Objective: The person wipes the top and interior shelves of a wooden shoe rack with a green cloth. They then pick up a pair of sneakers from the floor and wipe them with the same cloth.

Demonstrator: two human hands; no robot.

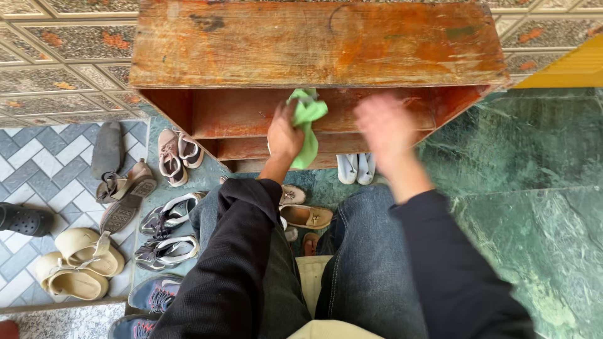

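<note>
Knees: we are crouching in jeans (pixel 370 263).
Left hand (pixel 284 135): we are clutching a green cloth (pixel 306 122) against the wooden rack (pixel 314 44).
Right hand (pixel 384 125): we are holding it blurred, fingers apart, empty.

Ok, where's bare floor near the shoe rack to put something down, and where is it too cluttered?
Free: the green marble floor right of the wooden shoe rack, beyond the right hand. Crowded: the floor left of the rack, covered with sandals and sneakers; loafers lie between the knees. The left hand holds a green cloth at the shelf.
</note>
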